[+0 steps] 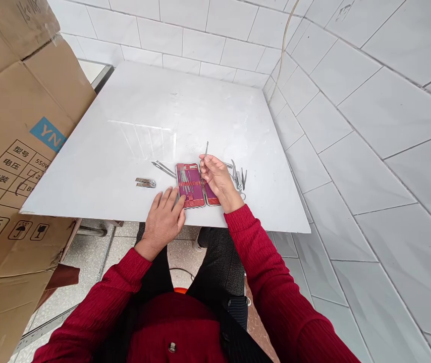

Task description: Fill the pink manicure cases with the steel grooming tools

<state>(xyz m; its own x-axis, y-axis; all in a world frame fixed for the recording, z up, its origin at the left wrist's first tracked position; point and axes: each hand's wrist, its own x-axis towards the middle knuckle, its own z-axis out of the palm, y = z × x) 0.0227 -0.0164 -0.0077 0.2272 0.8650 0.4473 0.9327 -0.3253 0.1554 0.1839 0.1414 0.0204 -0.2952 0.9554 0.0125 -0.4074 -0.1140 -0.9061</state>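
A manicure case (196, 201) with a purple and red lining lies unfolded near the table's front edge. Several slim metal tools (186, 182) sit under the loops of its left half. My right hand (215, 176), held over the right half, pinches a thin metal manicure tool (207, 147) with its tip pointing up and away; the exact kind is too small to tell. Fingers spread, my left hand (164, 217) rests on the table's front edge and touches the case's left side. Beyond its fingertips are nail clippers (145, 182) and a tweezer-like tool (163, 169).
Several metal tools (239, 179), partly hidden by my right hand, lie right of the case. The white table (143, 101) meets tiled walls behind and at the right. A large cardboard box (14, 126) stands at its left. A cable (281, 55) hangs in the back corner.
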